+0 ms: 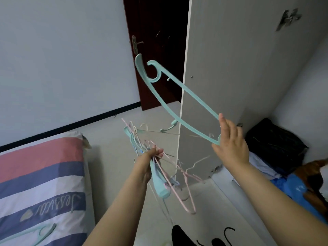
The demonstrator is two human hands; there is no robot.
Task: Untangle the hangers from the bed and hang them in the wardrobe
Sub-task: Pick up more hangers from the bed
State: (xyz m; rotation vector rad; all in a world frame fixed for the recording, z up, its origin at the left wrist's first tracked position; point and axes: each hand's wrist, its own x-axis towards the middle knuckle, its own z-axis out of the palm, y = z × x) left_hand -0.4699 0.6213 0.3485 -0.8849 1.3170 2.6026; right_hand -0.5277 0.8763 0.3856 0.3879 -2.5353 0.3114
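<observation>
My right hand (230, 139) holds one end of a teal plastic hanger (177, 96), which slants up to the left with its hook near the dark door. My left hand (150, 162) grips a tangled bundle of hangers (159, 174), teal, pink and thin white ones, hanging below and fanning out to the right. Another teal hanger (42, 233) lies on the striped bed (40, 174) at the lower left. The open wardrobe door (230, 68) stands right behind the raised hanger; the wardrobe's inside (292, 121) is at the right.
A dark red room door (156, 50) stands behind the hangers. On the wardrobe floor lie a black bag (273, 141), folded clothes and blue plastic (294, 190). Pale floor stretches between bed and wardrobe.
</observation>
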